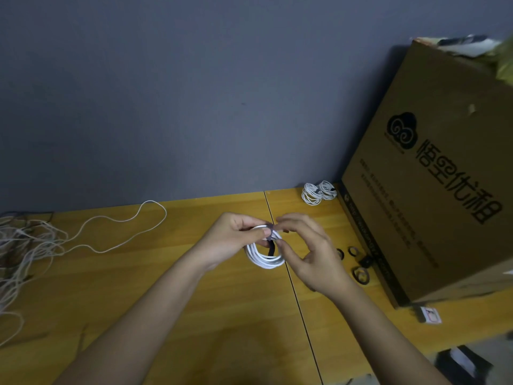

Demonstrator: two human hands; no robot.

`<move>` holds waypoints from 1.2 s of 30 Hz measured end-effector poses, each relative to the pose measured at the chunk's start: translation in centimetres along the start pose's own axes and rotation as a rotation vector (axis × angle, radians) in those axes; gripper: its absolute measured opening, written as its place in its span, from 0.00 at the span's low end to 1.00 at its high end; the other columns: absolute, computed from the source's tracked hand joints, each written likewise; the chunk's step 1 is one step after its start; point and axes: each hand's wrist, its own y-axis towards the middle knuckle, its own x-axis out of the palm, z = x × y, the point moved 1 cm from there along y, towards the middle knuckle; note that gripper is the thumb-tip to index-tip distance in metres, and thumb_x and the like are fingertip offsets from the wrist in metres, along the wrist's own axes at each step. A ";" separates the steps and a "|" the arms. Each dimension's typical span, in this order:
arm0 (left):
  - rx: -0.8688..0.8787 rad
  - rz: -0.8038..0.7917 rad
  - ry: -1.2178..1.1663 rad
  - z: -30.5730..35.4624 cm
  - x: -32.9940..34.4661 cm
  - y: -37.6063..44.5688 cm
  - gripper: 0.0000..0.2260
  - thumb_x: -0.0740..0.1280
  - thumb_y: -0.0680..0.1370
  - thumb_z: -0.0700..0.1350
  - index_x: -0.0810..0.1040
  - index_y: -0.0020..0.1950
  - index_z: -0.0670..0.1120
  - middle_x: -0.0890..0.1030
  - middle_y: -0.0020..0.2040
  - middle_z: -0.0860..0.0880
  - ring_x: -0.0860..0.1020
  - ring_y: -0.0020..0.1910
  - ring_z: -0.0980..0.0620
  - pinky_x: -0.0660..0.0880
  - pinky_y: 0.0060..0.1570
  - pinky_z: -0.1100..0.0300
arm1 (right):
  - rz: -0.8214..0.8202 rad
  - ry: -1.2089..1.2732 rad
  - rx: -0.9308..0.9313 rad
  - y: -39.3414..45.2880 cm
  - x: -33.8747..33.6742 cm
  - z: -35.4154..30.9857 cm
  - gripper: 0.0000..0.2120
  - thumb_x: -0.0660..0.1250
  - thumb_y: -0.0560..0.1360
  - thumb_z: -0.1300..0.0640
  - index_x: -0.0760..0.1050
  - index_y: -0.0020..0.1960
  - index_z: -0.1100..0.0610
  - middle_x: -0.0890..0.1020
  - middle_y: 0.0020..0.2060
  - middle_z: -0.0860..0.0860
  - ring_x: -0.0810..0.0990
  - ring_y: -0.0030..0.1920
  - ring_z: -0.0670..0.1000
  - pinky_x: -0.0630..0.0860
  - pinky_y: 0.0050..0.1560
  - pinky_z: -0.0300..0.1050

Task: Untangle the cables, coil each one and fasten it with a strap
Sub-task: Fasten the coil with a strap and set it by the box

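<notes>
Wooden tabletop point(172, 273), grey wall behind. White cable coil point(265, 258) held up by left hand point(236, 243), grip closed round it. Black strap point(271, 247) pinched by right hand point(311, 251).

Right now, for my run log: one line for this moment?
left hand holds coil | right hand pinches strap | step: fastening

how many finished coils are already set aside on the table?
2 finished coils, side by side at the table's far edge beside the cardboard box. A third coil is in the hands, strap not yet fastened. The box may hide more.
</notes>
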 end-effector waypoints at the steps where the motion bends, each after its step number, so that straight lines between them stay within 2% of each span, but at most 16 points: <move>1: 0.011 0.022 0.014 0.1 0.1 0.1 0.08 0.69 0.76 0.37 0.84 0.47 0.48 0.86 0.43 0.49 0.84 0.40 0.54 0.76 0.45 0.68 | 0.007 -0.057 -0.023 0.0 -0.2 0.1 0.08 0.69 0.74 0.61 0.79 0.53 0.56 0.77 0.51 0.46 0.75 0.55 0.45 0.69 0.56 0.35; 3: 0.031 0.058 0.021 0.2 0.3 0.2 0.07 0.68 0.77 0.35 0.84 0.47 0.46 0.86 0.41 0.50 0.83 0.38 0.56 0.76 0.42 0.68 | -0.045 -0.161 -0.081 0.3 -0.5 0.0 0.07 0.70 0.74 0.62 0.81 0.51 0.56 0.77 0.47 0.47 0.73 0.49 0.48 0.68 0.51 0.35; 5: 0.043 0.095 0.028 0.3 0.5 0.4 0.07 0.67 0.77 0.34 0.83 0.47 0.43 0.85 0.40 0.50 0.82 0.37 0.57 0.76 0.41 0.68 | -0.157 -0.241 -0.140 0.7 -0.7 -0.2 0.11 0.69 0.75 0.64 0.82 0.55 0.54 0.78 0.45 0.48 0.73 0.46 0.49 0.69 0.48 0.37; 7: 0.045 0.112 0.043 0.5 0.7 0.5 0.06 0.67 0.77 0.34 0.83 0.47 0.43 0.85 0.40 0.51 0.82 0.39 0.58 0.76 0.42 0.68 | -0.266 -0.308 -0.182 1.2 -1.1 -0.5 0.14 0.69 0.74 0.66 0.82 0.56 0.53 0.78 0.45 0.50 0.74 0.45 0.52 0.70 0.44 0.40; 9: 0.033 0.108 0.074 0.7 0.7 0.6 0.06 0.68 0.77 0.35 0.83 0.49 0.42 0.86 0.43 0.47 0.82 0.41 0.56 0.77 0.46 0.66 | -0.364 -0.375 -0.207 1.7 -1.6 -0.8 0.14 0.69 0.73 0.67 0.83 0.55 0.53 0.78 0.45 0.52 0.76 0.45 0.54 0.71 0.41 0.42; 12: 0.018 0.088 0.118 0.8 0.7 0.7 0.06 0.67 0.77 0.35 0.83 0.52 0.38 0.85 0.46 0.41 0.82 0.43 0.54 0.76 0.49 0.63 | -0.513 -0.458 -0.203 2.4 -1.9 -0.9 0.12 0.65 0.76 0.65 0.80 0.56 0.54 0.76 0.49 0.53 0.74 0.50 0.55 0.73 0.46 0.49; 16: 0.013 0.057 0.126 0.7 0.9 0.5 0.06 0.67 0.77 0.35 0.83 0.47 0.42 0.85 0.40 0.47 0.82 0.41 0.57 0.75 0.45 0.69 | -0.603 -0.394 -0.175 2.9 -2.1 -1.1 0.06 0.62 0.78 0.61 0.75 0.54 0.56 0.72 0.49 0.51 0.71 0.49 0.51 0.70 0.50 0.44; 19: 0.012 0.044 0.093 0.7 0.9 0.4 0.06 0.68 0.76 0.35 0.83 0.45 0.44 0.85 0.38 0.50 0.83 0.40 0.57 0.75 0.43 0.69 | -0.587 -0.305 -0.112 2.9 -2.5 -1.2 0.05 0.67 0.76 0.57 0.76 0.50 0.57 0.73 0.47 0.49 0.72 0.47 0.48 0.71 0.50 0.43; 22: 0.011 0.050 0.079 0.5 0.8 0.4 0.07 0.68 0.77 0.36 0.84 0.46 0.46 0.86 0.41 0.47 0.84 0.41 0.54 0.77 0.45 0.67 | -0.525 -0.237 -0.050 2.6 -2.4 -1.0 0.06 0.70 0.75 0.55 0.77 0.47 0.57 0.74 0.45 0.48 0.74 0.44 0.45 0.72 0.47 0.39; 24: 0.010 0.061 0.078 0.4 0.7 0.3 0.07 0.68 0.77 0.36 0.84 0.46 0.46 0.86 0.42 0.45 0.84 0.41 0.53 0.77 0.46 0.66 | -0.443 -0.190 0.007 2.2 -2.2 -0.7 0.04 0.70 0.75 0.58 0.78 0.49 0.57 0.76 0.45 0.47 0.75 0.45 0.44 0.72 0.47 0.38; 28: 0.007 0.066 0.084 0.4 0.6 0.5 0.05 0.69 0.77 0.39 0.85 0.48 0.46 0.86 0.44 0.45 0.84 0.43 0.53 0.77 0.51 0.63 | -0.193 -0.101 0.103 1.1 -1.4 -0.5 0.11 0.72 0.72 0.63 0.79 0.53 0.54 0.78 0.41 0.43 0.76 0.43 0.42 0.73 0.45 0.36; 32: 0.010 0.059 0.062 0.3 0.9 0.6 0.05 0.69 0.77 0.40 0.84 0.50 0.45 0.86 0.45 0.47 0.84 0.43 0.52 0.77 0.52 0.62 | -0.047 -0.109 0.012 0.3 -1.1 -0.7 0.15 0.71 0.71 0.64 0.78 0.56 0.53 0.79 0.42 0.44 0.77 0.45 0.43 0.73 0.47 0.37; 36: 0.015 0.082 0.044 0.1 1.6 0.7 0.06 0.69 0.76 0.40 0.84 0.50 0.49 0.86 0.44 0.50 0.84 0.45 0.55 0.76 0.54 0.62 | -0.128 -0.192 -0.170 0.1 -1.4 -1.0 0.13 0.69 0.75 0.66 0.77 0.58 0.59 0.79 0.44 0.48 0.77 0.46 0.49 0.73 0.48 0.39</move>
